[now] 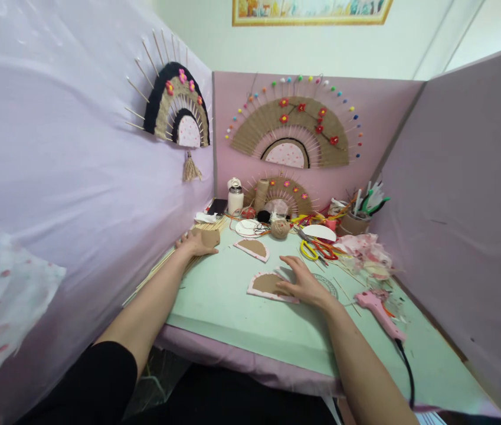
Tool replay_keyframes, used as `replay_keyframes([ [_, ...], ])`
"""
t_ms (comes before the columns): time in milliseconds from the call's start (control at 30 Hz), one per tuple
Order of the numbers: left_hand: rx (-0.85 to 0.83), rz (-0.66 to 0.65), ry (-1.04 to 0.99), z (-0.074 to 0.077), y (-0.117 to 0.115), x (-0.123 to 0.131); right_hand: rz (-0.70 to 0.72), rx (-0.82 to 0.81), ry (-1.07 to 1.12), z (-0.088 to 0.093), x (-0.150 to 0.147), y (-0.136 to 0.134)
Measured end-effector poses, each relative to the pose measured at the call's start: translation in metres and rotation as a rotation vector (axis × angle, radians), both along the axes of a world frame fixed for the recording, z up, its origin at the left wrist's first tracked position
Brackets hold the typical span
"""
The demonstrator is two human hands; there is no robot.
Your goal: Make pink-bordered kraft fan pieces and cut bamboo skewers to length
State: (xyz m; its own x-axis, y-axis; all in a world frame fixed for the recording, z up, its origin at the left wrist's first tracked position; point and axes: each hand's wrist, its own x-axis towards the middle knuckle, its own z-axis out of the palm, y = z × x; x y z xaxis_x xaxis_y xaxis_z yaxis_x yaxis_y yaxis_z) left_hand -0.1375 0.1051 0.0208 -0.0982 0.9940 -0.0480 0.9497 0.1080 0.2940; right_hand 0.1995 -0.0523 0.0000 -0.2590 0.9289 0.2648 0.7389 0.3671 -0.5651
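My left hand (194, 244) lies at the left of the table, over thin wooden sticks (161, 268) and against a small brown cardboard piece (211, 237). Its thumb is stretched out; the finger ends are partly hidden. My right hand (305, 280) hovers or rests, I cannot tell which, at the right end of the nearer half-circle (265, 286), with fingers apart. That half-circle is brown cardboard with a pink-white spotted fabric border. A similar half-circle (254, 248) lies farther back. Partly behind my right hand is a clear protractor (327, 285).
Scissors with yellow handles (308, 250) and orange-red handles (326, 250) lie right of centre. A pink glue gun (378, 311) sits at right, its black cable trailing forward. A twine ball (280, 228) and a white bottle (235, 199) stand at the back. Decorated fans (292, 121) hang on the partitions.
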Motion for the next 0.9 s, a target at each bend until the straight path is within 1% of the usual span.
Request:
replay_keyframes([
  [67,0.032,-0.017,0.018,-0.002,0.0,0.0,-0.008,0.002,0.005,0.0,0.0,0.0],
  [133,0.089,-0.032,0.035,0.001,0.001,0.002,-0.012,-0.002,0.008,-0.001,0.001,-0.001],
  [233,0.196,-0.043,0.015,0.012,0.002,0.007,0.001,-0.005,0.01,-0.002,0.001,0.0],
  [367,0.338,0.006,-0.104,0.031,0.011,0.018,-0.015,0.002,0.015,-0.004,0.002,0.001],
  [467,0.407,0.018,-0.205,0.043,0.026,0.026,-0.031,0.005,0.012,-0.008,0.003,0.003],
  [533,0.399,-0.021,-0.229,0.048,0.041,0.031,-0.028,0.005,0.009,-0.01,0.004,0.004],
  [600,0.369,-0.086,-0.216,0.051,0.058,0.034,-0.025,0.01,0.011,-0.012,0.004,0.006],
  [700,0.375,-0.159,-0.174,0.053,0.085,0.035,-0.045,0.027,0.023,-0.014,0.006,0.009],
  [767,0.405,-0.159,-0.137,0.052,0.101,0.033,-0.061,0.028,0.025,-0.015,0.007,0.011],
  [833,0.363,-0.163,-0.063,0.051,0.111,0.029,-0.067,0.018,0.023,-0.017,0.008,0.012],
  [900,0.301,-0.201,-0.002,0.049,0.112,0.024,-0.058,0.014,0.019,-0.019,0.009,0.013],
])
